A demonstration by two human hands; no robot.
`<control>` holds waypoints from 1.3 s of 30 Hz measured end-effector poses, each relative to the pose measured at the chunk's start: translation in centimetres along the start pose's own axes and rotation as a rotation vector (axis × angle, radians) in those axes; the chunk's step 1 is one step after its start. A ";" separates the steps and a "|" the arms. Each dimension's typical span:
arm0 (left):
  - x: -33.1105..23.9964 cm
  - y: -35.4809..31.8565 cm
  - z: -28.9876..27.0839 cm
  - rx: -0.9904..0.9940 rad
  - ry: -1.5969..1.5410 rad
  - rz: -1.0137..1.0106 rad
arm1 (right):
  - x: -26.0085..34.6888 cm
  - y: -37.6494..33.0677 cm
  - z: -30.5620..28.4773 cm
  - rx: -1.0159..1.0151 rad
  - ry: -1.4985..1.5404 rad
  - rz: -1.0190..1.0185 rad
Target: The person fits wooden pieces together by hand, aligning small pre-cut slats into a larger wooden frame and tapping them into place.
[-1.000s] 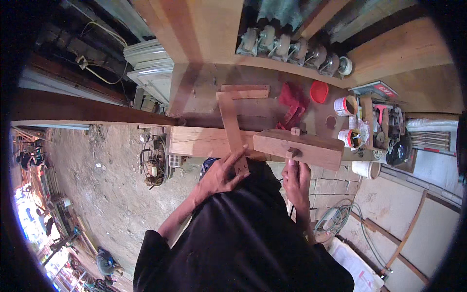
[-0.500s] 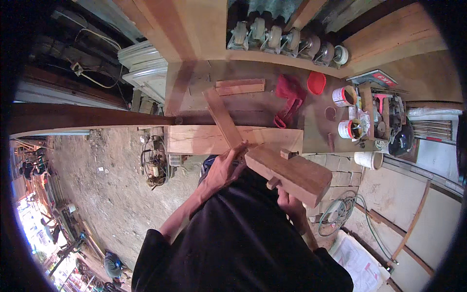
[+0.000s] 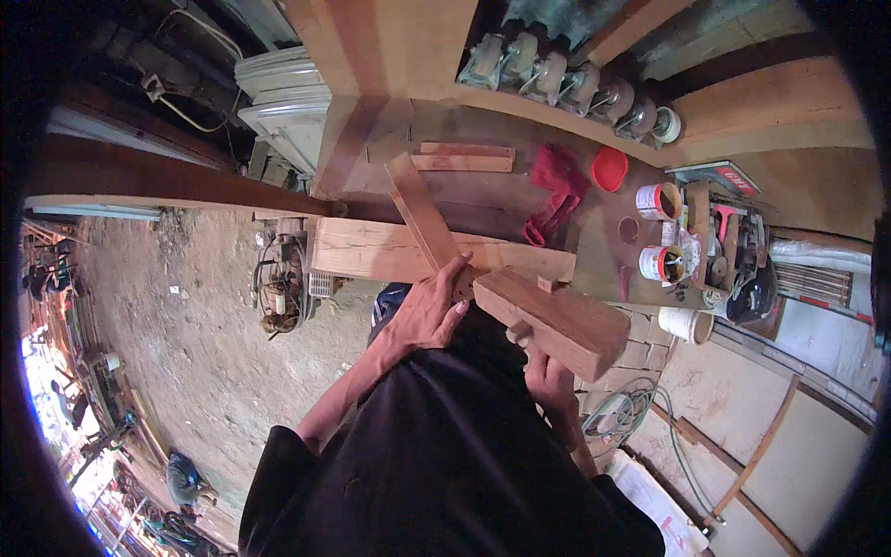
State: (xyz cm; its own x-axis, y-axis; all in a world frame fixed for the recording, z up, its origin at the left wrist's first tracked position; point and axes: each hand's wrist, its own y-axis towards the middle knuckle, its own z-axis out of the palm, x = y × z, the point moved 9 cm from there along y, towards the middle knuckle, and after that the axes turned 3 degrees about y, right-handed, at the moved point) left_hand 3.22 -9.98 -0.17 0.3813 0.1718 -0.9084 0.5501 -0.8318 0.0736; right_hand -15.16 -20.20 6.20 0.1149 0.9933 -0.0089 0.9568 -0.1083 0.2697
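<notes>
My left hand (image 3: 425, 311) is at the near end of a flat wooden strip (image 3: 422, 212), its fingers around that end and the thumb standing apart. The strip slants across a thick wooden beam (image 3: 362, 249) at the bench's near edge. In my right hand (image 3: 549, 379) is a wooden mallet (image 3: 555, 323), its big block head raised above my lap, just right of the strip's near end. The handle passes through the head, and a stub of it shows on the far side. Most of the grip is hidden under the head and my fingers.
On the bench lie two short wooden strips (image 3: 464, 156), a red cloth (image 3: 557, 190) and a red lid (image 3: 610, 169). Two tins (image 3: 657, 264) stand beside a wooden tool box (image 3: 729, 237). Caster wheels (image 3: 580, 85) line the shelf above. A hose (image 3: 620, 410) lies coiled at right.
The whole view has shifted slightly. My left hand has turned at the strip's end, so its back and thumb show more. The mallet has tilted a little and stays in my right hand.
</notes>
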 end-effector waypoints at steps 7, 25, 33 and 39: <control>-1.1 0.2 0.1 0.041 -0.052 0.002 | 1.6 1.1 0.2 0.050 -0.271 -0.163; -0.4 0.6 0.3 -0.011 -0.064 -0.041 | -0.1 0.0 -0.4 -0.086 -0.248 -0.116; -0.5 0.0 0.1 -0.033 -0.039 -0.033 | 1.8 1.3 -1.2 -0.216 -0.493 -0.239; -0.3 -0.1 0.1 -0.008 -0.036 -0.082 | -3.3 -0.8 1.5 0.052 0.201 0.266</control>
State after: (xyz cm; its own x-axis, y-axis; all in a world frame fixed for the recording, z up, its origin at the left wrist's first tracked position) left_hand 3.03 -10.01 0.07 0.3081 0.2203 -0.9255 0.5845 -0.8114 0.0014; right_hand -15.92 -23.45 4.59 0.3129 0.9172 0.2465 0.9131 -0.3619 0.1876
